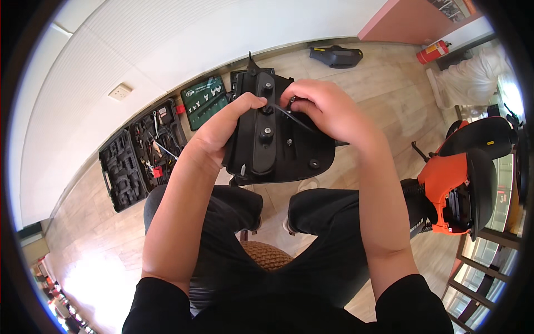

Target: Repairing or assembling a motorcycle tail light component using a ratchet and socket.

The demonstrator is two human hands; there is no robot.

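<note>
A black moulded plastic panel point(297, 153) is held up above my knees. Along it runs a long raised bar point(263, 150) with silver bolts in round black posts. My left hand point(228, 119) grips the panel's left edge, its thumb pressed on top beside the middle post. A thin black cable or strip point(292, 117) crosses the panel from that thumb toward my right hand. My right hand point(328, 108) is over the upper right part, fingers curled and pinched together near a small dark metal piece point(291, 101). What exactly the fingertips hold is hidden.
An opened black tool case point(123, 172) and a green wrench pouch point(194, 114) lie on the floor at left. Another black plastic part point(336, 57) lies by the wall. An orange and black scooter point(445, 178) stands at right. A fire extinguisher point(433, 53) is at far right.
</note>
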